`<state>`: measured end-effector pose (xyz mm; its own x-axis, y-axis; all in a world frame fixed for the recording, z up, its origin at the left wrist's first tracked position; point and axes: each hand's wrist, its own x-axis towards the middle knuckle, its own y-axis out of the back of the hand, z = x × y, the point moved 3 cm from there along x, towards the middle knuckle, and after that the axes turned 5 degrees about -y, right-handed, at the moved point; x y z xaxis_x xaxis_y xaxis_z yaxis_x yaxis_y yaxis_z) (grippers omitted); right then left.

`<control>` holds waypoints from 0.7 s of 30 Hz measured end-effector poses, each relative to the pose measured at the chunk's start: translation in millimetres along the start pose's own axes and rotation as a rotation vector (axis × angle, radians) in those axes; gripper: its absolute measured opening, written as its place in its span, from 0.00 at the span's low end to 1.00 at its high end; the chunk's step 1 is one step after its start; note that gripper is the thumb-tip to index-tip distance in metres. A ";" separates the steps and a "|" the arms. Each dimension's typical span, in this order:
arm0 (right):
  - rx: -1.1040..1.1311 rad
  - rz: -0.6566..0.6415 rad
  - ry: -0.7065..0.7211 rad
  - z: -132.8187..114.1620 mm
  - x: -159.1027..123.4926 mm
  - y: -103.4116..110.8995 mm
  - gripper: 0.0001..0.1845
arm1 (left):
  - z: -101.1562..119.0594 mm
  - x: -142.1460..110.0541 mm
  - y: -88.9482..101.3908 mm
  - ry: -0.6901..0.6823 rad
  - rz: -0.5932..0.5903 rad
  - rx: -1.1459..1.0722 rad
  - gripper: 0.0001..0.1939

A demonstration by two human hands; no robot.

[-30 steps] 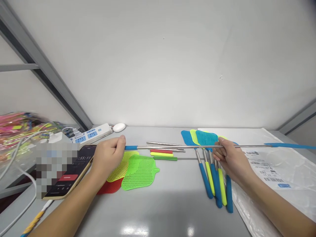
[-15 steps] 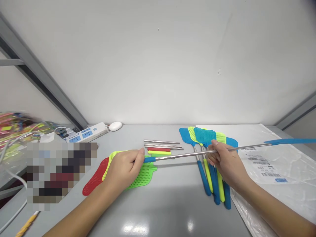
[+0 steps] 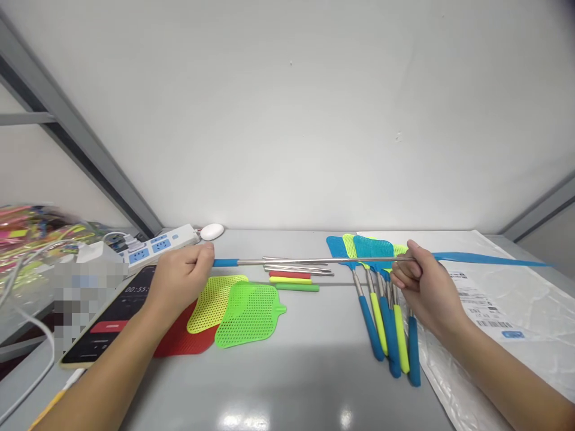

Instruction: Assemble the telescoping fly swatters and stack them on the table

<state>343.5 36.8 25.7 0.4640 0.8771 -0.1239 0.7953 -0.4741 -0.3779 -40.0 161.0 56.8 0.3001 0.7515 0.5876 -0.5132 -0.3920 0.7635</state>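
Stretched level across the view is a blue fly swatter (image 3: 296, 261) with a long metal rod. My left hand (image 3: 182, 275) is closed round its blue handle, and my right hand (image 3: 424, 284) grips the rod near the blue paddle. Below my left hand lie a green swatter head (image 3: 249, 314), a yellow swatter head (image 3: 215, 302) and a red swatter head (image 3: 184, 335), overlapping. Several blue and yellow swatters (image 3: 371, 317) lie side by side under and left of my right hand. Between these groups are several metal rods (image 3: 299, 266) and a red, a yellow and a green handle (image 3: 297, 287).
A white plastic mailing bag (image 3: 530, 311) covers the table's right side. At the left are a phone (image 3: 108, 323), a white power strip (image 3: 159, 245) with cables, and a bag of colourful items (image 3: 36, 239). A white mouse-like object (image 3: 212, 231) sits by the wall (image 3: 287, 120).
My left hand has moved left and up with the handle. My right hand has shifted slightly right and sits nearer the paddle. The swatter is now more level, and the swatter heads show more fully.
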 end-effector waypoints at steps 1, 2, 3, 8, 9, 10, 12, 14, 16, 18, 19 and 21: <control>0.018 0.003 -0.010 -0.5 1.2 0.9 0.30 | -3.2 1.1 2.0 0.019 0.016 0.007 0.23; 0.035 0.002 -0.021 -0.9 2.0 1.3 0.29 | -5.3 1.7 3.7 0.034 0.029 0.009 0.23; 0.050 -0.002 -0.032 -1.1 2.3 1.2 0.29 | -6.4 2.1 4.9 0.045 0.037 0.008 0.23; 0.042 -0.024 0.014 -2.5 -1.2 -1.6 0.27 | -4.3 1.9 7.9 0.057 0.086 -0.012 0.23; 0.013 -0.012 0.050 -3.2 -2.2 -1.5 0.27 | -3.9 1.8 8.3 0.058 0.095 -0.015 0.22; -0.016 0.009 0.085 -3.9 -2.9 -1.0 0.27 | -3.5 1.7 8.6 0.058 0.102 -0.019 0.22; -0.059 0.048 0.139 -4.7 -2.8 0.8 0.28 | -2.7 1.3 8.8 0.051 0.117 -0.029 0.22; -0.064 0.056 0.170 -4.8 -0.4 2.7 0.27 | -0.9 0.5 8.3 0.038 0.133 -0.045 0.22; -0.046 0.052 0.176 -4.2 3.3 4.3 0.27 | 2.2 -1.1 5.9 0.015 0.127 -0.066 0.22; -0.012 0.060 0.157 -2.7 6.5 5.5 0.26 | 6.5 -3.3 1.6 -0.015 0.096 -0.089 0.22; 0.007 0.064 0.142 -2.0 7.6 5.8 0.26 | 8.8 -4.6 -0.6 -0.025 0.085 -0.101 0.22; 0.041 0.054 0.128 -1.2 8.4 5.2 0.25 | 13.3 -7.6 -3.9 -0.018 0.090 -0.124 0.23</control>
<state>351.9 41.6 23.8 0.5541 0.8320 -0.0278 0.7522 -0.5147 -0.4113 -29.6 149.9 52.9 0.2620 0.7062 0.6577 -0.6335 -0.3882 0.6693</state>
